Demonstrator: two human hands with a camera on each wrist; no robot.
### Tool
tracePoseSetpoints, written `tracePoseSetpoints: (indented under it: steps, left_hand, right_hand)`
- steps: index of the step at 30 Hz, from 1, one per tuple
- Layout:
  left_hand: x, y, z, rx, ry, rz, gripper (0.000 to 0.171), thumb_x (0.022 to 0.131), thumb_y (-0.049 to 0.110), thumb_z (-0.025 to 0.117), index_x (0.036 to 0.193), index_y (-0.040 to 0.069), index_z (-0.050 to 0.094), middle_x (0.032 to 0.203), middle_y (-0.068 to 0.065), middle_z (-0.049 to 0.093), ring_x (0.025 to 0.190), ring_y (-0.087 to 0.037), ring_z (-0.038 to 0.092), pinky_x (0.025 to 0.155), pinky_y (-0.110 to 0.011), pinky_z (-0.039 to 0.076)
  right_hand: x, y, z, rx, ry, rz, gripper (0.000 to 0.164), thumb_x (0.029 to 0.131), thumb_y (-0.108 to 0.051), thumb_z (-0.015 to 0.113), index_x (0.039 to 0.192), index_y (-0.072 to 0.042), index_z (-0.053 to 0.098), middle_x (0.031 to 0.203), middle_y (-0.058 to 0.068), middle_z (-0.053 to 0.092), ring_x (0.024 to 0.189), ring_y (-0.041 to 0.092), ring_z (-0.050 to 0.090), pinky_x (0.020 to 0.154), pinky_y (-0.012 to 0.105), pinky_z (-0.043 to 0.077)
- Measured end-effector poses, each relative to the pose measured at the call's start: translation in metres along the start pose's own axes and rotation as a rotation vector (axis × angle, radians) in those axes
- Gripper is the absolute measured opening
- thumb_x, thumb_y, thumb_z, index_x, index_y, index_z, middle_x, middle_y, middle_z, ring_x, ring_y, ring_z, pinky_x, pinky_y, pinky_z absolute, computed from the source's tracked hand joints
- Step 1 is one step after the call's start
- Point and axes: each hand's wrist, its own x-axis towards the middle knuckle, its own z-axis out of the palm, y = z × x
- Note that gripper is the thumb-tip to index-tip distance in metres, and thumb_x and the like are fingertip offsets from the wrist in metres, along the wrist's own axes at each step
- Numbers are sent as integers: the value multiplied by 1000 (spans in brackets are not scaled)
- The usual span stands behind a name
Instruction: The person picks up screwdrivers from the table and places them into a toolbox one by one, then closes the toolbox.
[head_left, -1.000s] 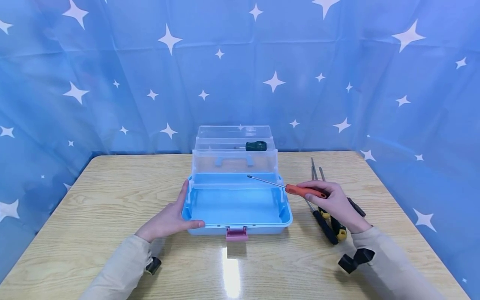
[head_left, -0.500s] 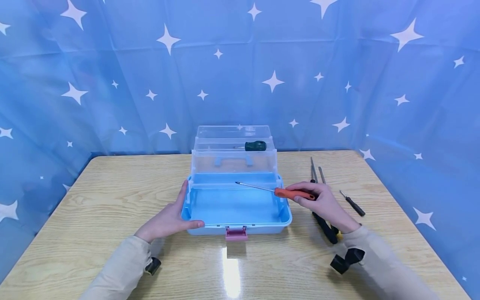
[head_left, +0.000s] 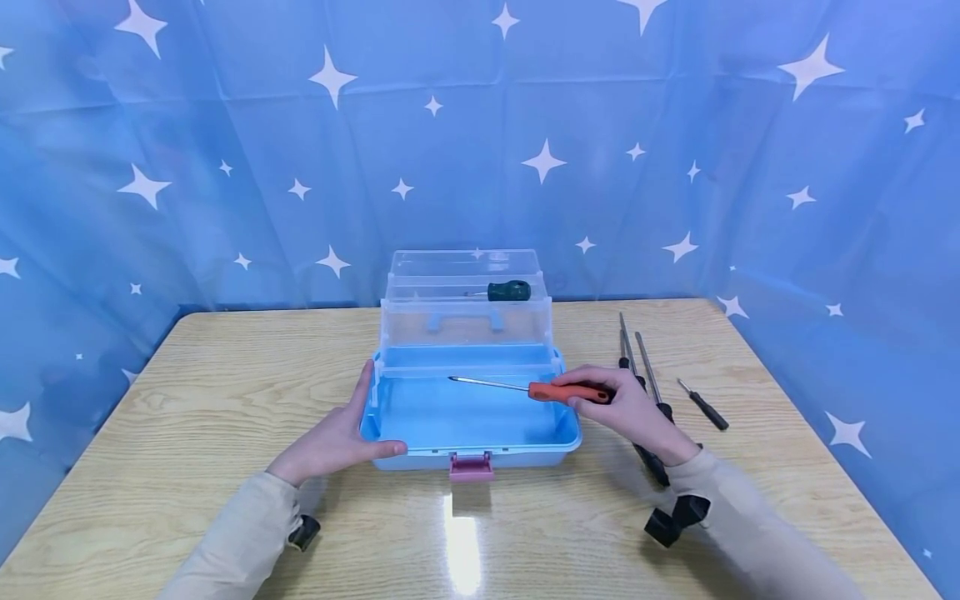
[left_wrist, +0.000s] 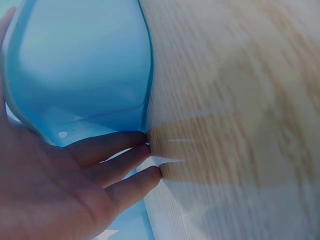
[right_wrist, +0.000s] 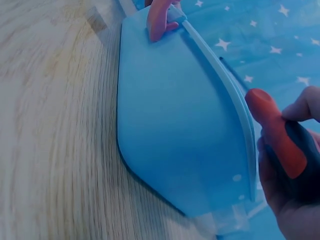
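A light-blue toolbox (head_left: 517,451) with raised clear trays and a pink latch (head_left: 472,468) stands on the table, its blue bottom bare. My left hand (head_left: 330,442) rests at its left front corner, thumb along the front rim; in the left wrist view its straight fingers (left_wrist: 132,190) touch the outer wall. My right hand (head_left: 626,412) holds an orange-and-black screwdriver (head_left: 551,392) by the handle over the right half of the box, shaft pointing left, roughly level. In the right wrist view the handle (right_wrist: 285,142) is wrapped by fingers. A green-handled screwdriver (head_left: 510,291) lies in a clear tray.
Several dark-handled tools with long metal shafts (head_left: 648,367) lie right of the box, partly hidden by my right forearm. A small black screwdriver (head_left: 703,405) lies farther right. Behind the wooden table (head_left: 247,358) hangs a blue star-patterned curtain (head_left: 480,150).
My right hand has carried the orange screwdriver left and slightly down, from beside the box to above it, uncovering the small black screwdriver. My left hand stays at the box corner.
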Motion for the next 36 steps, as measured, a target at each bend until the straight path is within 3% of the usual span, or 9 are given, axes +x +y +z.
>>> tracePoseSetpoints:
  steps: [19,29,36]
  left_hand:
    - [0,-1,0,-9,-1,9,123,78,49,77,154,18,-16,146,-33,32,126,-49,42,97,-60,39]
    - [0,-2,0,1,-4,15,123,79,50,76,153,18,-17,147,-34,29,127,-50,40,99,-59,38]
    - [0,-1,-1,29,-4,7,123,79,52,75,153,17,-17,145,-36,29,125,-50,42,98,-58,39]
  right_hand:
    - [9,-9,19,-20,-51,-40,28,90,-5,66,117,-11,69,99,8,62,64,17,50,52,27,42]
    - [13,-15,37,-39,-116,-127,27,90,-2,65,114,-12,71,108,2,66,70,18,51,56,27,43]
    - [14,-17,42,-81,-143,-182,29,87,2,66,112,-10,71,107,3,68,65,15,48,52,26,39]
